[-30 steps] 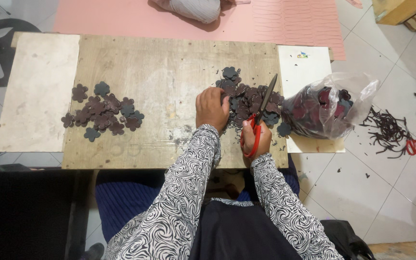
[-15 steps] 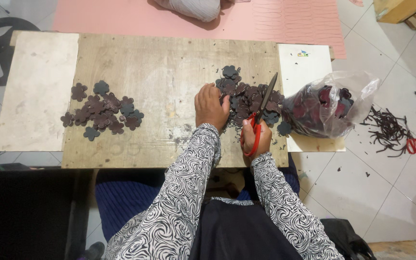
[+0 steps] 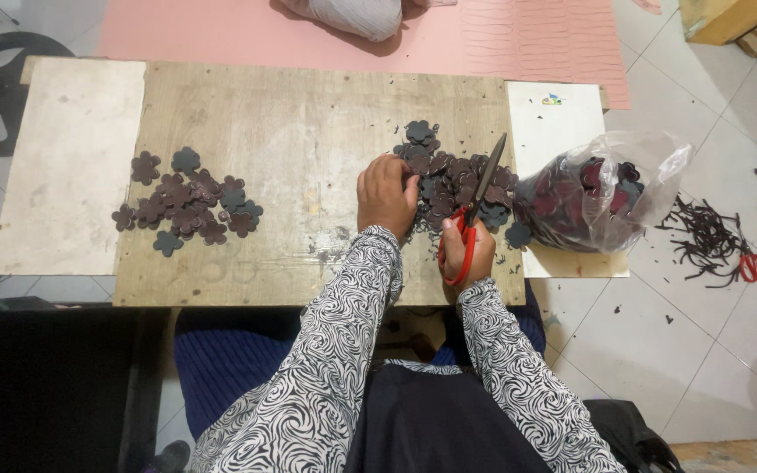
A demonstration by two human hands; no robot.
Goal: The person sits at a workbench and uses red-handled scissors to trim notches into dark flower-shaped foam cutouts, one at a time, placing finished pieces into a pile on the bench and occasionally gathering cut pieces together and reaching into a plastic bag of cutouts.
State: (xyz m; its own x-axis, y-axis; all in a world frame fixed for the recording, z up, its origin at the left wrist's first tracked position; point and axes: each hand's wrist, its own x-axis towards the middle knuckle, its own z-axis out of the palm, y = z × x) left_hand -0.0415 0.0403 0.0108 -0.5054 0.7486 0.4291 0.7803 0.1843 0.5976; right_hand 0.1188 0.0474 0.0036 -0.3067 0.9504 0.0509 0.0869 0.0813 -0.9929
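Red-handled scissors (image 3: pixel 470 206) sit gripped in my right hand (image 3: pixel 468 250) near the wooden board's (image 3: pixel 308 131) right edge, so I think I should cut slowly while my left hand (image 3: pixel 385 194), fingers curled down, pins the dark flower pieces (image 3: pixel 449 180).

The left hand (image 3: pixel 385 194) covered its own fingertips among the dark flower-shaped pieces (image 3: pixel 449 180). The right hand (image 3: pixel 468 250) hid most of the red scissor handles (image 3: pixel 459 229). The clear bag (image 3: pixel 602 194) blurred its contents. A grey bundle (image 3: pixel 348 13) was cut off at the top edge.
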